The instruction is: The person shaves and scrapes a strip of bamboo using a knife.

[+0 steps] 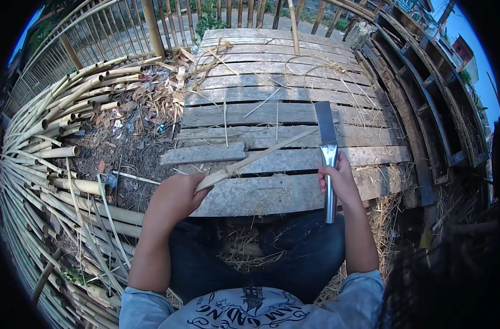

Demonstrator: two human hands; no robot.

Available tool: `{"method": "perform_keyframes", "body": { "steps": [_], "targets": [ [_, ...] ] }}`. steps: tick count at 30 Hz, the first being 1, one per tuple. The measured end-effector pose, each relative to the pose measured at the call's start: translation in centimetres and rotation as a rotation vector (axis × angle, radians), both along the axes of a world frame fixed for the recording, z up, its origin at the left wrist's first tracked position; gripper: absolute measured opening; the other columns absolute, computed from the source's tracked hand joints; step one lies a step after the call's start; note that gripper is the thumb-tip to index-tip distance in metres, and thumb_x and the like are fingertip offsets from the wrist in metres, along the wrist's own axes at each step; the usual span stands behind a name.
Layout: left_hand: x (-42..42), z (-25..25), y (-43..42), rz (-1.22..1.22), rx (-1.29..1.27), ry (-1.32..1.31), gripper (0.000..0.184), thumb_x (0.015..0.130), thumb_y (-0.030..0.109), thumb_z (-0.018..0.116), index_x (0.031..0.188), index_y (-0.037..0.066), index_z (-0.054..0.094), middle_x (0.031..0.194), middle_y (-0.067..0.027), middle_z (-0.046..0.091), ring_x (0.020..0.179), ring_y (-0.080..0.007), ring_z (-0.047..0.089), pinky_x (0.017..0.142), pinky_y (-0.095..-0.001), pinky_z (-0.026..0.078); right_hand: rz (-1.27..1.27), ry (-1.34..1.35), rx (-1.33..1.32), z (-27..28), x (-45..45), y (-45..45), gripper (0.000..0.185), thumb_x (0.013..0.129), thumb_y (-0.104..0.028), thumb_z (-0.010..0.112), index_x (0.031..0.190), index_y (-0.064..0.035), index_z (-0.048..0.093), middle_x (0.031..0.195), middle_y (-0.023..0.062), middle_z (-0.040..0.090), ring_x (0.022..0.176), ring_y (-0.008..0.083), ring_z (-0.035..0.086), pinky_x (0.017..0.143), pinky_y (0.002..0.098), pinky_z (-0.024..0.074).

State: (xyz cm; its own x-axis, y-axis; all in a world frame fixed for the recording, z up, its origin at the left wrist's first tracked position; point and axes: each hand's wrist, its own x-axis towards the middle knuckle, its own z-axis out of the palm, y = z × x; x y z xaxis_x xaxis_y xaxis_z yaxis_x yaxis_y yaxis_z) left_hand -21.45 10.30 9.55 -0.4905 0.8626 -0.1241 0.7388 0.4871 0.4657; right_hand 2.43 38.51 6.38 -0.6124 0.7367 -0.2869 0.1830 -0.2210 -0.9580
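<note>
My left hand [176,200] is closed around the near end of a split bamboo strip [266,152]. The strip slants away to the right over the wooden slats, and its far end reaches close to the blade in my other hand. In my right hand [342,178] is a machete [327,131] with a broad, square-ended dark blade and a shiny metal handle. Its blade points away from me, above the slatted platform [272,192]. A short loose board [203,153] lies on the platform just beyond my left hand.
Cut bamboo poles [58,153] are piled along the left, beside dirt and wood chips [170,93]. Thin strips and coiled fibres [299,71] lie on the far slats. A bamboo fence [151,27] stands at the back, and a wooden frame [425,93] on the right.
</note>
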Motion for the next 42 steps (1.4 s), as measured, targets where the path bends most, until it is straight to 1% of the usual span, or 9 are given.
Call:
{"method": "perform_keyframes", "body": {
  "steps": [1, 5, 13, 21, 26, 28, 32, 39, 42],
  "targets": [
    [0.1, -0.4, -0.2, 0.000, -0.007, -0.010, 0.018, 0.086, 0.021, 0.064, 0.090, 0.004, 0.064, 0.075, -0.0232, 0.063, 0.077, -0.0438, 0.062, 0.069, -0.0521, 0.048, 0.029, -0.002, -0.016, -0.6, 0.4, 0.0, 0.036, 0.087, -0.005, 0.063, 0.113, -0.0023, 0.039, 0.079, 0.0105, 0.061, 0.053, 0.0138, 0.058, 0.042, 0.0274, 0.0473],
    [0.5, -2.1, -0.8, -0.031, -0.278, -0.073, 0.020, 0.088, 0.024, 0.061, 0.089, 0.004, 0.066, 0.083, -0.0213, 0.067, 0.082, -0.0414, 0.065, 0.074, -0.0513, 0.051, -0.061, 0.003, -0.063, -2.2, 1.7, -2.7, 0.028, 0.095, -0.010, 0.059, 0.115, -0.0031, 0.040, 0.089, 0.0116, 0.063, 0.059, 0.0139, 0.061, 0.046, 0.0273, 0.0528],
    [2.8, 0.5, -2.0, -0.101, -0.412, 0.067, 0.016, 0.087, 0.023, 0.063, 0.090, 0.008, 0.065, 0.077, -0.0181, 0.067, 0.079, -0.0378, 0.066, 0.073, -0.0500, 0.052, -0.191, -0.035, -0.212, -7.6, 4.6, -7.9, 0.023, 0.102, -0.020, 0.048, 0.118, -0.0030, 0.046, 0.085, 0.0087, 0.059, 0.054, 0.0111, 0.056, 0.041, 0.0260, 0.0467],
    [4.2, -0.4, -1.7, -0.116, -0.431, 0.139, 0.013, 0.084, 0.017, 0.063, 0.090, 0.005, 0.064, 0.075, -0.0186, 0.066, 0.077, -0.0376, 0.066, 0.071, -0.0490, 0.052, -0.058, -0.324, -0.086, -12.0, 4.5, -11.2, 0.028, 0.097, -0.020, 0.059, 0.113, -0.0019, 0.045, 0.071, 0.0039, 0.056, 0.048, 0.0095, 0.055, 0.038, 0.0263, 0.0461],
    [3.0, 0.7, -2.5, -0.131, -0.412, 0.137, 0.012, 0.085, 0.016, 0.062, 0.089, 0.005, 0.064, 0.075, -0.0192, 0.065, 0.076, -0.0387, 0.066, 0.071, -0.0498, 0.051, -0.063, -0.270, -0.059, -11.0, 4.1, -12.9, 0.027, 0.094, -0.015, 0.063, 0.110, -0.0025, 0.045, 0.068, 0.0031, 0.054, 0.047, 0.0096, 0.054, 0.038, 0.0262, 0.0450],
    [2.3, 1.6, -3.5, -0.168, -0.315, 0.193, 0.011, 0.083, 0.017, 0.065, 0.085, 0.006, 0.062, 0.068, -0.0161, 0.064, 0.070, -0.0345, 0.066, 0.065, -0.0489, 0.051, -0.026, -0.237, -0.072, -9.8, 4.6, -12.8, 0.027, 0.093, -0.014, 0.063, 0.110, -0.0026, 0.046, 0.068, 0.0022, 0.053, 0.047, 0.0088, 0.054, 0.038, 0.0253, 0.0436],
    [4.3, 2.7, -3.1, -0.230, -0.441, 0.137, 0.014, 0.082, 0.017, 0.067, 0.089, 0.006, 0.061, 0.070, -0.0161, 0.064, 0.071, -0.0357, 0.065, 0.065, -0.0489, 0.050, -0.083, -0.197, -0.003, -7.8, 6.1, -13.1, 0.026, 0.093, -0.012, 0.064, 0.110, -0.0032, 0.047, 0.068, 0.0010, 0.052, 0.047, 0.0074, 0.053, 0.038, 0.0244, 0.0426],
    [5.5, 1.3, -2.9, -0.287, -0.437, 0.183, 0.017, 0.084, 0.018, 0.065, 0.093, 0.004, 0.059, 0.071, -0.0162, 0.064, 0.071, -0.0362, 0.065, 0.065, -0.0487, 0.051, -0.159, -0.281, 0.015, -9.3, 7.6, -11.6, 0.026, 0.092, -0.014, 0.065, 0.108, -0.0015, 0.049, 0.065, 0.0017, 0.053, 0.045, 0.0085, 0.052, 0.037, 0.0257, 0.0420],
    [6.6, -0.5, -3.1, -0.225, -0.451, 0.070, 0.016, 0.083, 0.013, 0.061, 0.095, 0.002, 0.059, 0.073, -0.0222, 0.063, 0.076, -0.0418, 0.064, 0.070, -0.0523, 0.049, -0.202, -0.353, 0.015, -10.3, 8.4, -10.0, 0.026, 0.091, -0.014, 0.065, 0.106, -0.0006, 0.048, 0.068, 0.0056, 0.056, 0.046, 0.0120, 0.055, 0.038, 0.0284, 0.0440]
  ]
}}
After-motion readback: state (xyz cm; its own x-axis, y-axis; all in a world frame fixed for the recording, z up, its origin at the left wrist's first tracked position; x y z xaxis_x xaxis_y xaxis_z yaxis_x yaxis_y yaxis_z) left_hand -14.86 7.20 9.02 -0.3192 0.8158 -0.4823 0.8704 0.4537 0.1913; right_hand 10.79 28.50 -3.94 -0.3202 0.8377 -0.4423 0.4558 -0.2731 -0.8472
